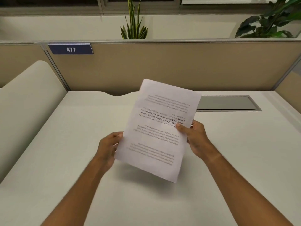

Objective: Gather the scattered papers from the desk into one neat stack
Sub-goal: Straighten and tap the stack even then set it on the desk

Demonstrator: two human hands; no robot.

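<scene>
A white stack of papers (160, 128) with printed text, upside down to me, is held in the air above the middle of the desk (65, 160), tilted with its top leaning right. My left hand (109, 147) grips its left edge. My right hand (193, 137) grips its right edge, thumb on the printed face. How many sheets are in the stack cannot be told. I see no other loose paper on the desk.
A beige partition (162, 66) with a blue "477" sign (70, 49) closes off the back. A grey cable hatch (228, 103) is set in the desk at back right. Plants (133, 28) stand behind the partition. A side panel (24, 98) rises at left.
</scene>
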